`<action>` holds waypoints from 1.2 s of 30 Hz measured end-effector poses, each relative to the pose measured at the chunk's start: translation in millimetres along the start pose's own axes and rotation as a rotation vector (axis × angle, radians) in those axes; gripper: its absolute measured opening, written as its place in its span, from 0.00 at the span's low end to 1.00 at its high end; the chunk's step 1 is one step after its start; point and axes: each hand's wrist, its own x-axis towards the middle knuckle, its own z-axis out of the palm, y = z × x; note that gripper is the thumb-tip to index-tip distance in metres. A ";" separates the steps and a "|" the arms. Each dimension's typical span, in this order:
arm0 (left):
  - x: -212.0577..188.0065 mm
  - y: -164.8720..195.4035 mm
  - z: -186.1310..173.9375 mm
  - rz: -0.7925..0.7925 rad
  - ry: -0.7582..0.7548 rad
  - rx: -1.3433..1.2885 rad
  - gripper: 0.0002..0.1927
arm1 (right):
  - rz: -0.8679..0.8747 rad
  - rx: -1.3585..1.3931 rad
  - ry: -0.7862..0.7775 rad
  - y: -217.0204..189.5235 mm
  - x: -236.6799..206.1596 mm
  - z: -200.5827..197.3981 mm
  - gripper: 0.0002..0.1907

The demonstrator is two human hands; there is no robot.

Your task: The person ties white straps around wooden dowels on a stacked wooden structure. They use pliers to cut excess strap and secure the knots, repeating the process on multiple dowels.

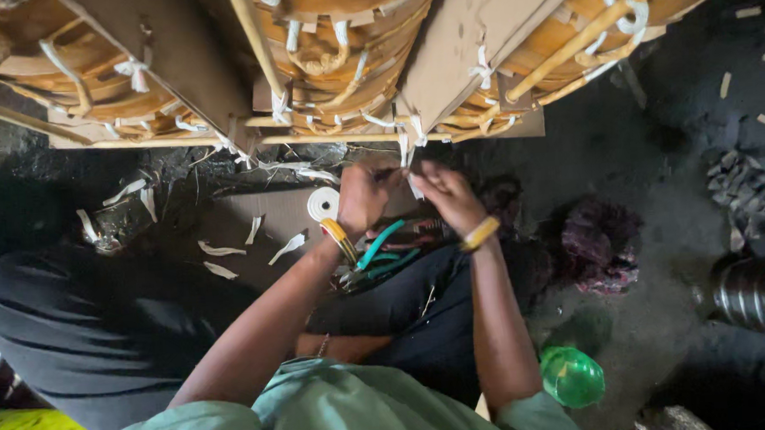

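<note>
My left hand and my right hand meet just below a wooden frame wrapped in copper-coloured coils. Both pinch a white cloth tape strip that hangs from the frame's lower bar. Each wrist wears a yellow bangle. Pliers with teal handles rest on my lap under the hands. A roll of white tape lies on the floor just left of my left hand.
Cut white tape scraps litter the dark floor at left. A green plastic bottle lies by my right elbow, a dark red cloth bundle to the right, a shiny metal cylinder at far right. Brown board sheets separate the coils.
</note>
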 end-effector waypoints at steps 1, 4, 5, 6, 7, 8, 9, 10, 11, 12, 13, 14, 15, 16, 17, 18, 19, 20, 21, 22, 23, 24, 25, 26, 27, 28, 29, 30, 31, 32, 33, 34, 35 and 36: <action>1.2 1.1 -1.6 0.045 -0.002 0.042 0.07 | -0.032 -0.111 -0.066 7.5 5.0 -0.8 0.12; 9.3 0.6 -10.6 0.133 0.006 0.185 0.07 | 0.083 0.225 -0.131 32.3 14.1 -12.7 0.12; 13.1 -1.4 -15.7 0.130 0.013 0.246 0.06 | 0.054 0.279 -0.045 37.3 19.0 -17.9 0.13; 15.7 -3.6 -19.5 0.122 0.018 0.303 0.06 | 0.032 0.331 0.042 38.8 21.8 -25.4 0.16; 15.0 -5.7 -20.7 0.086 0.014 0.241 0.06 | 0.014 0.386 0.131 38.4 23.0 -25.3 0.21; 12.6 -8.2 -21.9 0.056 0.006 0.179 0.06 | 0.032 0.490 0.164 34.5 20.6 -24.4 0.18; 12.2 -10.9 -20.9 0.037 0.005 0.111 0.07 | 0.038 0.584 0.195 26.4 18.9 -24.5 0.15; 10.6 -13.9 -20.7 0.022 -0.044 0.030 0.07 | 0.038 0.685 0.221 16.5 20.8 -16.5 0.12; 6.0 -16.5 -18.9 0.000 -0.091 -0.053 0.07 | -0.035 0.484 0.216 4.0 14.8 -11.3 0.10; 2.8 -18.9 -17.8 -0.024 -0.138 -0.137 0.08 | -0.103 0.283 0.210 -9.8 2.6 -6.7 0.09; 2.2 -21.3 -16.1 -0.078 -0.156 -0.227 0.08 | -0.168 0.081 0.204 -23.3 -3.1 -4.2 0.09; 1.5 -23.0 -15.2 -0.136 -0.181 -0.317 0.09 | -0.340 -0.070 0.135 -35.2 -3.7 -1.5 0.07; 1.0 -23.3 -12.9 -0.196 -0.213 -0.411 0.10 | -0.503 -0.228 0.068 -44.9 -5.4 -0.5 0.05; 1.2 -22.7 -11.2 -0.218 -0.202 -0.364 0.10 | -0.662 -0.393 -0.005 -52.3 -4.9 -2.1 0.05; 1.7 -21.3 -10.0 -0.239 -0.187 -0.313 0.11 | -0.650 -0.440 -0.042 -56.1 0.9 -2.7 0.05; 1.9 -19.2 -9.9 -0.260 -0.175 -0.257 0.11 | -0.636 -0.482 -0.076 -56.5 9.6 -2.5 0.06; 1.5 -15.8 -8.2 -0.313 -0.131 -0.257 0.12 | -0.624 -0.526 -0.111 -55.0 17.4 -5.1 0.07; 0.3 -12.2 -6.9 -0.364 -0.081 -0.247 0.13 | -0.687 -0.684 -0.078 -51.2 24.6 -7.4 0.09; -0.2 -9.3 -7.5 -0.416 -0.033 -0.233 0.15 | -0.745 -0.840 -0.039 -46.6 30.8 -9.6 0.12; -0.4 -7.5 -8.7 -0.535 -0.026 -0.410 0.14 | -0.792 -1.000 -0.001 -41.0 33.7 -12.0 0.15; -0.3 -6.5 -9.7 -0.653 -0.016 -0.589 0.13 | -0.807 -0.977 0.029 -35.8 36.0 -14.1 0.16; 0.0 -6.6 -10.5 -0.774 -0.005 -0.767 0.12 | -0.818 -0.953 0.059 -31.3 36.3 -15.8 0.16; 0.5 -7.8 -11.8 -0.780 0.006 -0.796 0.12 | -0.818 -0.932 0.092 -27.6 33.7 -16.0 0.17; 1.6 -9.8 -11.5 -0.779 0.014 -0.837 0.12 | -0.778 -0.901 0.095 -25.3 30.7 -16.5 0.16; 3.0 -12.1 -11.6 -0.766 0.025 -0.879 0.12 | -0.751 -0.873 0.102 -24.0 28.4 -14.7 0.16; 2.6 -13.8 -10.7 -0.687 0.004 -0.839 0.12 | -0.727 -0.840 0.100 -24.0 25.0 -12.2 0.15; 1.7 -14.7 -9.5 -0.611 -0.009 -0.798 0.11 | -0.688 -0.780 0.101 -25.0 21.4 -9.2 0.11; -1.4 -14.1 -8.9 -0.534 -0.016 -0.755 0.11 | -0.653 -0.717 0.099 -26.5 17.1 -4.7 0.07; -5.1 -11.9 -8.3 -0.380 0.002 -0.565 0.10 | -0.627 -0.653 0.101 -28.5 14.4 -0.4 0.05; -9.5 -7.3 -6.2 -0.220 0.024 -0.376 0.09 | -0.645 -0.609 0.095 -30.4 12.2 3.9 0.07; -15.8 -0.7 -5.1 -0.071 0.048 -0.183 0.09 | -0.659 -0.560 0.084 -32.0 10.4 7.5 0.12; -24.5 7.5 -6.4 -0.016 0.058 -0.036 0.08 | -0.663 -0.506 0.073 -33.1 9.3 10.4 0.17; -31.1 16.7 -6.9 0.046 0.067 0.109 0.08 | -0.674 -0.548 0.061 -33.2 9.6 11.8 0.19; -33.0 25.3 -8.7 0.117 0.079 0.255 0.08 | -0.692 -0.593 0.056 -32.7 10.7 12.3 0.21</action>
